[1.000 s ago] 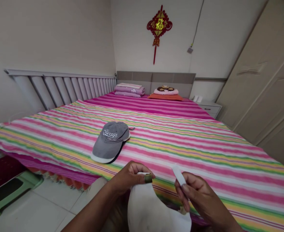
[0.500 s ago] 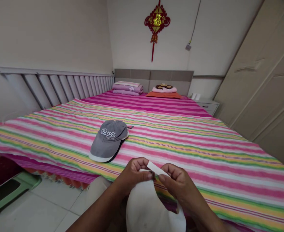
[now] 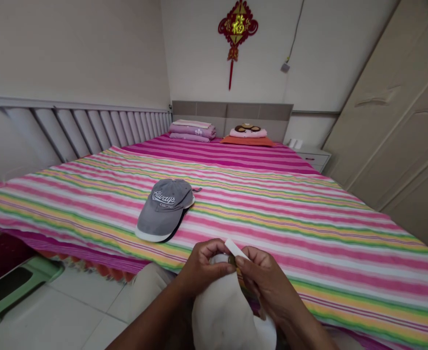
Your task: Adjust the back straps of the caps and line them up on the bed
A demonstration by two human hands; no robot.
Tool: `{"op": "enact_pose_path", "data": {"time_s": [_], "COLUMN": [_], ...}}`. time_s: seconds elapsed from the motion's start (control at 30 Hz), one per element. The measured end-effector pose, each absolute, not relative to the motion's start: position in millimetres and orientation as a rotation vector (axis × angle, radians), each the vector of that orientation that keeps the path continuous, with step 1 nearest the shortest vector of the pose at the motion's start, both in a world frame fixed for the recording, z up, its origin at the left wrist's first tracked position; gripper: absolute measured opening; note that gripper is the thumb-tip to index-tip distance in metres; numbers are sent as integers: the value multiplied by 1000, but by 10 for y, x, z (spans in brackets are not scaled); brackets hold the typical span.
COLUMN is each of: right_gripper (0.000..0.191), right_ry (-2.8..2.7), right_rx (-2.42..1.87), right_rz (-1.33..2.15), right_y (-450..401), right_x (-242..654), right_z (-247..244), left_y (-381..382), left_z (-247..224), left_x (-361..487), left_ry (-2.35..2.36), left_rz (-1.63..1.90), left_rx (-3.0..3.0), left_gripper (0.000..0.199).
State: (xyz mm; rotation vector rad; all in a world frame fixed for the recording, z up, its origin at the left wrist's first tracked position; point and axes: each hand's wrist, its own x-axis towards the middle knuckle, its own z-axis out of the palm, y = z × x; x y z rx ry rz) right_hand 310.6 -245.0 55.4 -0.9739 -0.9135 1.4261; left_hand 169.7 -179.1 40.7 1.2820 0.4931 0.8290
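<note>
At the bed's [image 3: 330, 238] near edge, the left hand [image 3: 204, 266] pinches the white cap [image 3: 219, 311] beside its buckle [image 3: 232, 261]; the right hand's [image 3: 267, 278] fingers pinch the strap [image 3: 237, 249]. The grey cap [image 3: 163, 209] lies near that edge.

Gray cap [image 3: 166, 210] on bed [image 3: 290, 233]: "Always" in white script across front, swash under it; smaller line of lettering below, too small to read. Red wall hanging [image 3: 238, 24]: gold character 福 at center; smaller gold marks either side, can't tell if characters. Nothing else legible.
</note>
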Motion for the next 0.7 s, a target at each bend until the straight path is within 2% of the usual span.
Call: {"op": "enact_pose_path", "data": {"time_s": [0.17,0.33,0.7], "right_gripper": [30,26,27], "right_ry": [-838,-792,-714], "right_rx": [-1009,-986,-930], "right_rz": [1362,1441,1561], "right_y": [-2454,-2492,-2455], "right_x": [3126,3137,3124], "right_z": [591,605,544], "left_y": [-1812,-1841,-1811], "left_z": [377,285,186], "left_x": [1732,1768,1828], "left_ry": [445,483,538], "left_rz": [882,898,918], "left_rx": [1002,771,746], "left_gripper": [20,30,36]}}
